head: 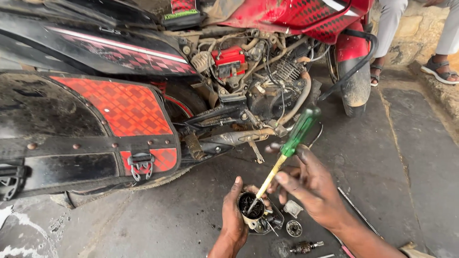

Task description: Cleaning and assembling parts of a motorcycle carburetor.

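My right hand (311, 188) grips a screwdriver (287, 150) with a green see-through handle and a yellowish shaft. Its tip points down into a small dirty round metal housing (252, 209). My left hand (234, 220) wraps around that housing and steadies it on the stone floor. Close beside the housing lie small loose parts: a pale metal piece (292, 208), a round gear-like part (294, 228) and a short armature-like part (306, 247).
A red and black motorcycle (143, 86) stands just behind my hands, its engine (267, 81) and wiring exposed and a black and red saddlebag (95, 129) at left. Another person's sandalled feet (440, 69) rest at the upper right. A thin rod (356, 210) lies on the floor.
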